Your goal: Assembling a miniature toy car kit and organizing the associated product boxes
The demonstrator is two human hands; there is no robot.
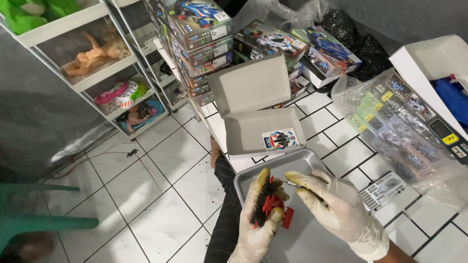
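Observation:
My left hand (257,214), in a pale glove, grips a small black and red toy car chassis (269,202) over a grey metal tray (253,179). My right hand (334,204), also gloved, holds a thin metal screwdriver (288,183) whose tip touches the top of the chassis. Just beyond the tray lies an open grey cardboard box (253,127) with a sticker sheet (279,139) inside it.
Stacked toy car boxes (200,36) stand behind the open box. A white shelf rack (90,73) with dolls and toys is at the left. Clear bags of car parts (399,126) lie at the right, a white plastic part (382,191) beside them, a green chair (34,214) lower left.

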